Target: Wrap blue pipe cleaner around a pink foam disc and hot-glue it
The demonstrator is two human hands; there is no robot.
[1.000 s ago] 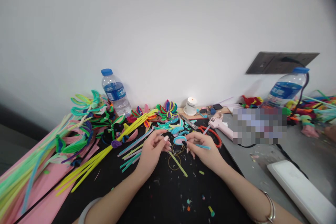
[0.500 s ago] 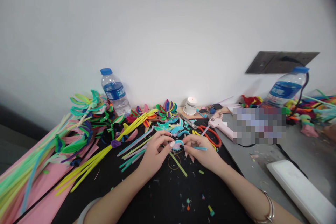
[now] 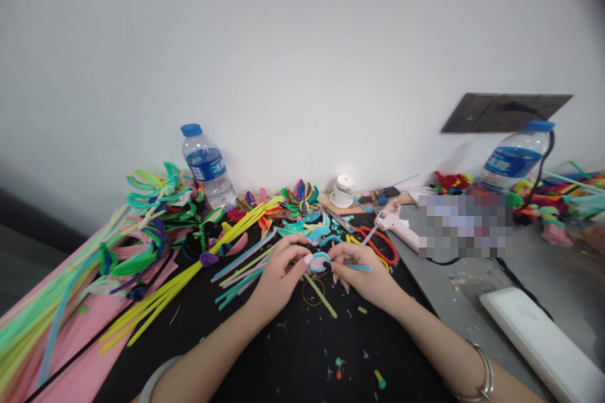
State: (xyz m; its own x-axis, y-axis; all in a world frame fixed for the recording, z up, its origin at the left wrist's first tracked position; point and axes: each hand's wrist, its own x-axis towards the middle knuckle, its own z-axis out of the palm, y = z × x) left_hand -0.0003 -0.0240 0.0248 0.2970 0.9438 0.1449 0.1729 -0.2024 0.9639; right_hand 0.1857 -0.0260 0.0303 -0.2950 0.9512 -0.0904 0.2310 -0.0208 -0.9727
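Between my hands is a small oval petal of pipe cleaner point(image 3: 319, 262), lilac inside with a light-blue rim. My left hand point(image 3: 286, 267) pinches its left end between thumb and fingers. At its right end, my right hand point(image 3: 359, 269) has closed fingers on the petal, and a light-blue pipe cleaner tail point(image 3: 362, 267) sticks out past them. Below the hands a yellow-green pipe cleaner point(image 3: 322, 297) lies on the black mat point(image 3: 283, 352), near a thin loop. Just beyond the fingers lie finished-looking blue and teal petals point(image 3: 307, 227).
Red-handled scissors point(image 3: 385, 245) and a pink glue gun point(image 3: 399, 225) lie to the right. Yellow pipe cleaners point(image 3: 189, 274) and pipe-cleaner flowers point(image 3: 301, 197) spread left and behind. Water bottles point(image 3: 208, 164) stand near the wall. A white box-like object point(image 3: 539, 340) sits at right.
The petal has tilted slightly, showing more of its oval face. Both hands keep nearly the same place and hold; the other things have not moved.
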